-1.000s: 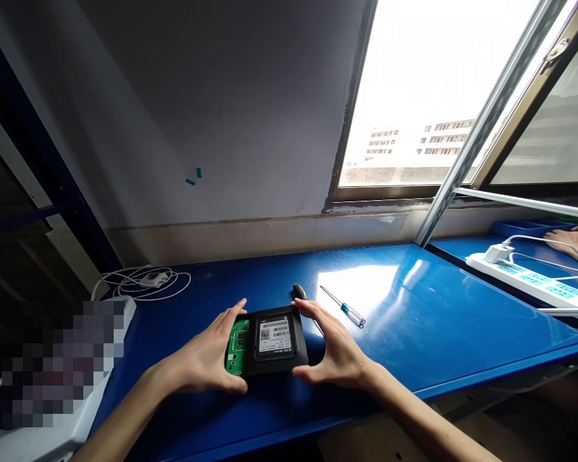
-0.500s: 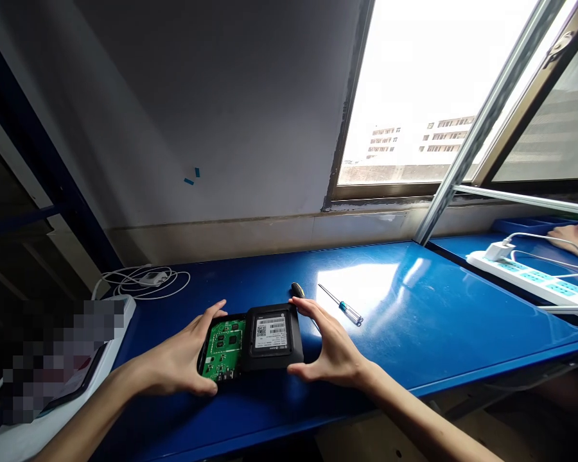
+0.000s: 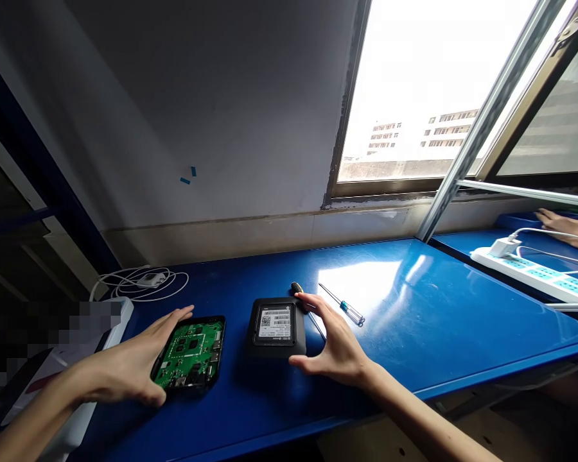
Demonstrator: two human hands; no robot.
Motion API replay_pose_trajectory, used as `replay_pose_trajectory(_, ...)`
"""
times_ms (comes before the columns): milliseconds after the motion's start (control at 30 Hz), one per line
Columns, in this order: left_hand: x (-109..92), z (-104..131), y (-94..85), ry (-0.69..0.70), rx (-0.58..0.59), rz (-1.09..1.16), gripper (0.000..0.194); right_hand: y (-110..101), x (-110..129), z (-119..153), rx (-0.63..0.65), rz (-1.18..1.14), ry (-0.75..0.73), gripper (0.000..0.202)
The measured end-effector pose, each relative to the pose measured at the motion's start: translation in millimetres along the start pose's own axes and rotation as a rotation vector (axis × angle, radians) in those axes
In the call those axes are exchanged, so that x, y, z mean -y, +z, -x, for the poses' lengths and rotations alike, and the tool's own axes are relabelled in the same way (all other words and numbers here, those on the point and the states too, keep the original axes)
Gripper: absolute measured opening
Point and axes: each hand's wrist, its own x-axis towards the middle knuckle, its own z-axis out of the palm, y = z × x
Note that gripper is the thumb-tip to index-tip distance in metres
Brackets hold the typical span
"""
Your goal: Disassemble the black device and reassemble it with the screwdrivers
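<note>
Left hand (image 3: 125,366) spread wide, cupping the left edge of the tray with the green circuit board (image 3: 190,351); right hand (image 3: 334,343) open, fingers against the black cover (image 3: 276,326)

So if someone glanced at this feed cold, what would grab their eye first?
Probably the green circuit board in its black tray at the front of the blue bench, under the left hand. Beside it lies the black cover with a white label, the right hand against it, and a screwdriver behind.
</note>
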Motion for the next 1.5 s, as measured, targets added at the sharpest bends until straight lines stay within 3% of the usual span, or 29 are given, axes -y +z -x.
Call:
replay_pose_trajectory(67, -5.5, 2.4, -2.2, -0.014, -0.094, -0.059, 0.133, 1.1, 0.3, 0.2, 0.007, 0.011, 0.022, 0.101)
replay_pose_trajectory(133, -26.0, -0.4, -0.2, 0.059, -0.13, -0.139, 0.131, 2.0, 0.6, 0.5, 0.026, 0.016, 0.042, 0.103)
replay_pose_trajectory(233, -75.9, -16.0, 11.0, 0.143, 0.015, -0.195, 0.125, 2.6, 0.8, 1.1, 0.053, 0.019, 0.056, 0.105)
replay_pose_trajectory(367, -139.4, -49.3, 33.8, 0.504, 0.064, -0.2, 0.119, 2.8, 1.4, 1.6, 0.047, 0.041, 0.058, 0.106)
replay_pose_trajectory(433, -159.5, -65.7, 43.0, 0.617, 0.107, -0.243, 0.117, 3.2, 1.1, 1.7, 0.033, 0.059, 0.046, 0.108)
replay_pose_trajectory(533, -175.4, -85.2, 49.8, 0.655, 0.186, -0.334, 0.123, 4.4, -1.1, 1.8, -0.001, 0.087, 0.022, 0.111)
replay_pose_trajectory(667, -180.6, -98.2, 48.9, 0.632, 0.23, -0.395, 0.128, 7.3, -4.2, 2.1, -0.038, 0.085, 0.011, 0.111)
replay_pose_trajectory(900, -182.6, -100.3, 42.4, 0.698, 0.177, -0.338, 0.124, 5.7, -12.6, 5.7, -0.055, 0.018, 0.019, 0.126)
replay_pose_trajectory(1000, -179.1, -99.9, 37.1, 0.727, 0.143, -0.193, 0.12, -2.5, -17.4, -1.0, 0.019, -0.013, 0.018, 0.143)
replay_pose_trajectory(1167, -161.5, -102.2, 27.5, 0.687, 0.01, 0.091, 0.124, -10.2, -16.1, -36.2, 0.238, 0.033, 0.053, 0.151)
replay_pose_trajectory(1333, -142.9, -105.0, 25.2, 0.659, -0.061, 0.339, 0.125, 1.8, -8.9, -67.8, 0.312, -0.014, 0.097, 0.156)
replay_pose_trajectory(1500, -123.7, -109.8, 32.0, 0.663, -0.088, 0.488, 0.123, 10.2, -10.3, -77.7, 0.38, 0.007, 0.097, 0.152)
